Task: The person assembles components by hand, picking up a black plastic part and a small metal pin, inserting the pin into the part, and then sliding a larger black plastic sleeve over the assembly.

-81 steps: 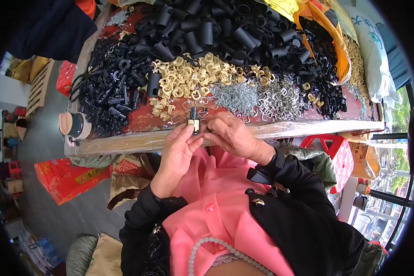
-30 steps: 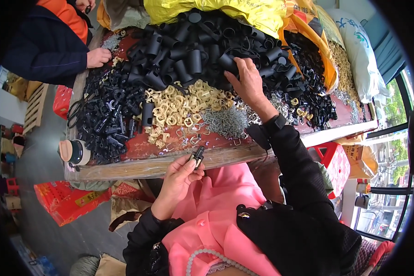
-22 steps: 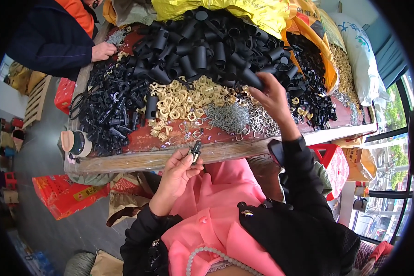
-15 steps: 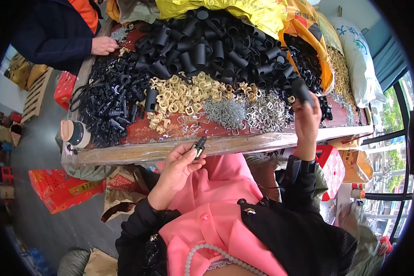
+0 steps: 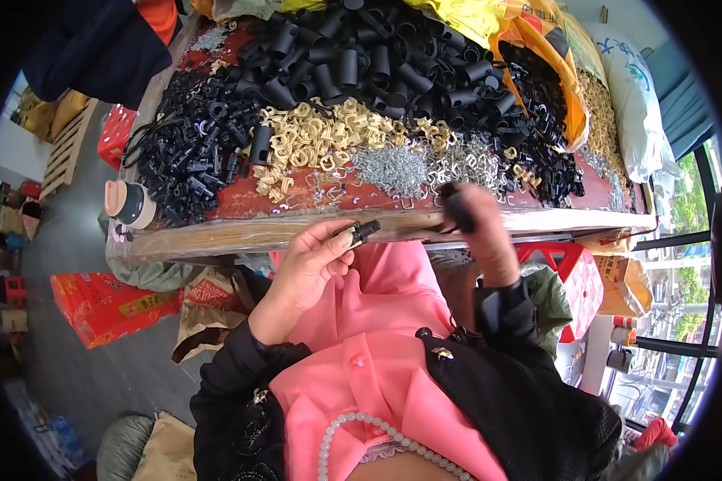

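Note:
My left hand point(image 5: 309, 260) pinches a small black plastic part point(image 5: 366, 232) with a bit of metal on it, just in front of the table edge. To its right, my right hand point(image 5: 493, 232) is wrapped round a hollow-looking black cylinder point(image 5: 457, 210), both smeared by motion. The two held pieces are apart. Beyond them lies a big heap of black tubes point(image 5: 377, 64). Cream plastic clips point(image 5: 321, 136), fine silver springs point(image 5: 389, 168) and bent metal clips point(image 5: 461, 168) lie in front of it. One black tube point(image 5: 261, 146) stands beside the cream clips.
Small black parts point(image 5: 192, 152) are heaped at the left, near a lidded cup point(image 5: 140, 207) on the table corner. An orange bag point(image 5: 573, 112) and a white sack point(image 5: 630, 104) stand right. Another person's dark sleeve point(image 5: 96, 48) is far left. A red stool point(image 5: 569, 280) stands below the table's right side.
My right hand has come left and nearer with the black cylinder, toward my left hand. The small part in my left hand now points more to the right. The other person's hand no longer shows.

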`<state>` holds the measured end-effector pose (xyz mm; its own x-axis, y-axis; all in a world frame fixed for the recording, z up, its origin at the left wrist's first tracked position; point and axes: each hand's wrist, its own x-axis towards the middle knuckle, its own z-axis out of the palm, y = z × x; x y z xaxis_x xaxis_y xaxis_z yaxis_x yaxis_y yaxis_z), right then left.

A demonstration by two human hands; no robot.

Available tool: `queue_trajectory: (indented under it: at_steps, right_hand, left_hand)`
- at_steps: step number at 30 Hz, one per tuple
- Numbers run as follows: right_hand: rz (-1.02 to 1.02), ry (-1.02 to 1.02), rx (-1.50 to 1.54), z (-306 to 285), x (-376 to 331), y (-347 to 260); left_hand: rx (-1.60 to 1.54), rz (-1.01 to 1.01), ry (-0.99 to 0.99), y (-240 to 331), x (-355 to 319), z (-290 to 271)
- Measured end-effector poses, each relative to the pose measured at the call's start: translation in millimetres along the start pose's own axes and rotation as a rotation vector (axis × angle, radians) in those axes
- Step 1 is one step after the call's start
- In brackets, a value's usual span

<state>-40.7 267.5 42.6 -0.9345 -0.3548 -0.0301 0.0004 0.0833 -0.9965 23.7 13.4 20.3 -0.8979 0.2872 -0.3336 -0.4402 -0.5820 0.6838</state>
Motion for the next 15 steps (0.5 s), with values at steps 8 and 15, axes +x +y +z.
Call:
queue_trajectory:
  at_steps: [8, 15]
  right_hand:
    - [-0.358, -0.366, -0.407, 66.2, 18.6, -10.5]
    - [-0.318, -0.306, -0.444, 77.2, 22.5, -6.8]
  left_hand:
    - [0.233, -0.035, -0.041, 7.9, -2.1, 2.1]
    - [0.253, -0.100, -0.013, 10.2, 5.9, -3.2]
